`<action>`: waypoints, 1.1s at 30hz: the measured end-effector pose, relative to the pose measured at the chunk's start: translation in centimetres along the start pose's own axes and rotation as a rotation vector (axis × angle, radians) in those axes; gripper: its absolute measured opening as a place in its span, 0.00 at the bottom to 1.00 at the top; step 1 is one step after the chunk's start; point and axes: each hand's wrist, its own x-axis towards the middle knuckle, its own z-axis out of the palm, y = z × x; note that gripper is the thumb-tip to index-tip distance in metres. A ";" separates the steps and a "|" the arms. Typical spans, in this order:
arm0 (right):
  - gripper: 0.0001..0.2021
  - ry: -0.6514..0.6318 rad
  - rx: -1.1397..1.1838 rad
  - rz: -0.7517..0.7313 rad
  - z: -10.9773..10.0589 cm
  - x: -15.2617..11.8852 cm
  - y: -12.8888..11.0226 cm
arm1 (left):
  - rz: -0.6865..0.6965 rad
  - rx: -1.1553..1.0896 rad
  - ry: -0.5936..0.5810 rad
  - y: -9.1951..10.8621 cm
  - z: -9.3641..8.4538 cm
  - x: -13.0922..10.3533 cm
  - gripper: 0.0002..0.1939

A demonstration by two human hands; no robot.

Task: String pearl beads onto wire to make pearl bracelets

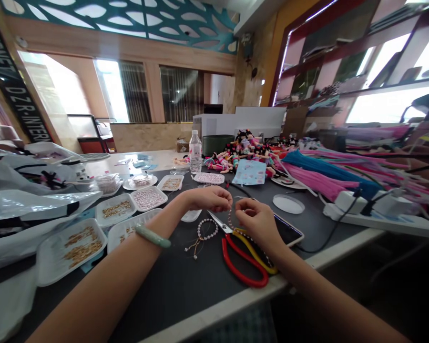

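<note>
partly covered, partly blurred

the left hand covers the top of the beaded strand; whether the right hand grips anything is too small to tell. toward the near edge of the surface, that hand hides part of a phone. the left forearm covers some of a white tray. at the left edge, plastic bags run out of the picture.

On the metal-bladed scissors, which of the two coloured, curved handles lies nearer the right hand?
The yellow handle: it runs close beside the right hand, while the red handle bows away to the left, farther off.
</note>
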 end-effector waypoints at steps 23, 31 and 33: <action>0.04 0.011 0.049 0.005 -0.2 -0.1 -0.3 | -0.021 -0.067 0.019 -0.4 -0.3 0.6 0.02; 0.06 -0.007 -0.019 0.026 -0.1 0.1 -0.2 | -0.010 -0.053 0.022 -0.6 -0.2 1.1 0.03; 0.07 -0.005 -0.023 0.019 -0.2 0.2 -0.1 | -0.023 -0.043 0.041 -0.5 -0.2 1.1 0.02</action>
